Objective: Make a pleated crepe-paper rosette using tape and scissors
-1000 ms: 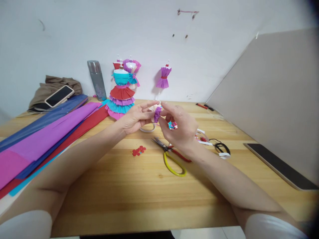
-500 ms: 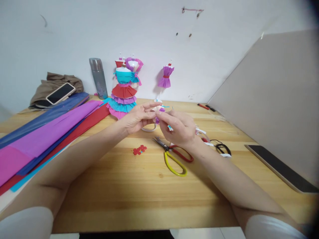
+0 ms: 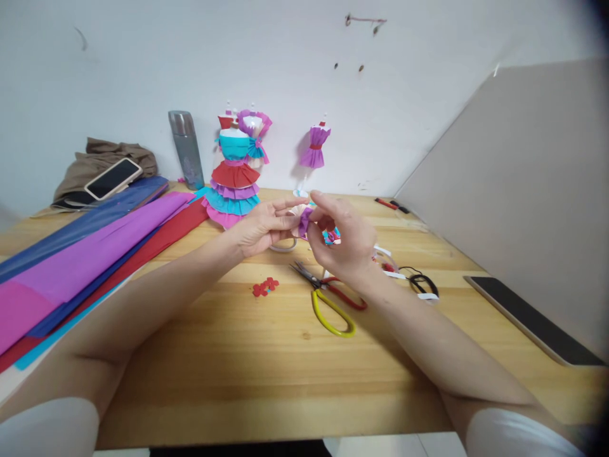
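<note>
My left hand [image 3: 259, 228] pinches a small pleated crepe-paper piece, cream with a purple middle [image 3: 304, 222], between thumb and fingers. Close by on the right, my right hand [image 3: 345, 238] has its thumb and index finger apart, their tips around the purple part; whether they touch it I cannot tell. Below the hands lie scissors [image 3: 333, 311] with one yellow and one red handle, blades partly apart. Small red paper flowers [image 3: 265, 287] rest on the table left of the blades. Colourful paper scraps [image 3: 332, 236] show behind my right hand.
Dressed miniature mannequins [image 3: 235, 171] stand by the wall, with another in purple [image 3: 314, 149] further right. Long coloured paper sheets [image 3: 104, 254], a phone [image 3: 114, 179] on brown cloth and a bottle [image 3: 187, 152] are left. A dark tablet-like slab [image 3: 528, 320] lies right.
My right thumb and index finger have parted from their pinch on the paper piece, showing more of its purple middle. My left hand stays in place, holding the piece.
</note>
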The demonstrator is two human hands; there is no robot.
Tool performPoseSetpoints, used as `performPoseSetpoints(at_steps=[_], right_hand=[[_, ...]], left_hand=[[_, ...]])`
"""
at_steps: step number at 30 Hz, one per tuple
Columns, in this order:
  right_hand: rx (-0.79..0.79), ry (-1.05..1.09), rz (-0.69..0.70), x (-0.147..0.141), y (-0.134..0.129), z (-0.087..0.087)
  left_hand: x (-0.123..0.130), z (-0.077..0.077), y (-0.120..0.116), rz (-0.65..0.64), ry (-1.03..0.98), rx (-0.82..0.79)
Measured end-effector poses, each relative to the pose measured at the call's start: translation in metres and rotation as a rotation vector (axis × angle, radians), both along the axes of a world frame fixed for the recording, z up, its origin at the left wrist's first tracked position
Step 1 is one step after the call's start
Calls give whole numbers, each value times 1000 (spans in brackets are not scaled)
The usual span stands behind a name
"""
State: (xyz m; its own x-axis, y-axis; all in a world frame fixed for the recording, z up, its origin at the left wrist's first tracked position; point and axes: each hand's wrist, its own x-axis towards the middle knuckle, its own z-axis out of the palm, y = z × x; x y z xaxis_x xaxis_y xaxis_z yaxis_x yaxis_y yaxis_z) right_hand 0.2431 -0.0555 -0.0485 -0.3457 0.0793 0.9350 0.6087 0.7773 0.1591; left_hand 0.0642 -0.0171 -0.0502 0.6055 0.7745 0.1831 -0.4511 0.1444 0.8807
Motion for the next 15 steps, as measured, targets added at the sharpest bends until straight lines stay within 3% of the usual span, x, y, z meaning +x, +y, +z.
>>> performPoseSetpoints(at_steps=[15], right_hand=[[-85, 119, 31, -5, 0, -4]], left_hand=[[-3, 2, 1, 14, 32, 15]])
